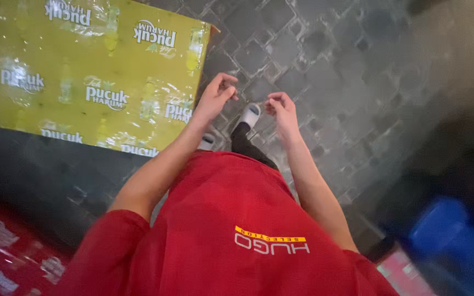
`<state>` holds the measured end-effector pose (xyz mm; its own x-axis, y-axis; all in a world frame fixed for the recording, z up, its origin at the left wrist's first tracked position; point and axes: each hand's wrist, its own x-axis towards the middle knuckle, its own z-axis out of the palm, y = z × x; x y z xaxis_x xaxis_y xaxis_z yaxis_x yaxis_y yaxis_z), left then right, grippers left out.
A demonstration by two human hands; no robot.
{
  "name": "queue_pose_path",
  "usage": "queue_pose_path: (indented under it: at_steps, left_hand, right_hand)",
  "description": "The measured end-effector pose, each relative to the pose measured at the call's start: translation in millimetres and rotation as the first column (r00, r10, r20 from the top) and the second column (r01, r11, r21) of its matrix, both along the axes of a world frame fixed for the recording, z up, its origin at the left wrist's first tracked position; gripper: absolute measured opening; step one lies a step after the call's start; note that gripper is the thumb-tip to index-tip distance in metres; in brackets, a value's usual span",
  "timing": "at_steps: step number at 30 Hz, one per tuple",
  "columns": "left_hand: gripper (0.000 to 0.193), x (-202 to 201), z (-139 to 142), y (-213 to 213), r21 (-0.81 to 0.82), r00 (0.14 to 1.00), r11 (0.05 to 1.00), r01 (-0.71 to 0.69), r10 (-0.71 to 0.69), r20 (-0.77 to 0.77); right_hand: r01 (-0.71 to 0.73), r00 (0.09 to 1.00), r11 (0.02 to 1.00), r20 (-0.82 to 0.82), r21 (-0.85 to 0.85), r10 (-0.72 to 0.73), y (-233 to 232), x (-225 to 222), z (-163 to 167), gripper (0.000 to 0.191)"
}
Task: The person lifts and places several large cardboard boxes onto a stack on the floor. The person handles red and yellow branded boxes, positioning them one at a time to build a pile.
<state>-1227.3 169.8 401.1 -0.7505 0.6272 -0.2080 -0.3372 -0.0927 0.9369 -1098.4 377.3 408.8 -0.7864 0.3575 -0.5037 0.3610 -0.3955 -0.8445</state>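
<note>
Left hand and right hand hover apart over the grey paved floor, fingers curled, tips pinched; anything held is too small to tell. Just left: yellow-green plastic-wrapped carton, white labels, cut off at frame edge.

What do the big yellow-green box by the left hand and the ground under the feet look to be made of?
Yellow-green box: probably cardboard with a glossy film or print; light glares off its wrinkled top. Ground: grey paving blocks, matte and rough, with joints showing between the stones. The left hand hovers near the box corner.
</note>
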Motion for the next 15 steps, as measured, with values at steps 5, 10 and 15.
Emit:
queue_pose_path:
  at_steps: [5,10,15]
  left_hand:
    - [0.023,-31,3,56,0.016,0.997,0.998,-0.067,0.067,-0.026]
    - [0.021,-51,3,76,0.004,0.976,0.976,-0.216,0.216,-0.037]
    - [0.022,-80,-9,48,-0.194,0.92,0.9,-0.39,0.389,-0.045]
  right_hand:
    - [-0.093,0.996,0.995,0.006,0.031,0.093,70,-54,1,0.011]
    - [-0.208,0.977,0.976,-0.024,0.061,0.21,121,-138,4,0.011]
    - [-0.357,0.933,0.933,-0.054,-0.049,0.355,122,-233,-5,0.011]
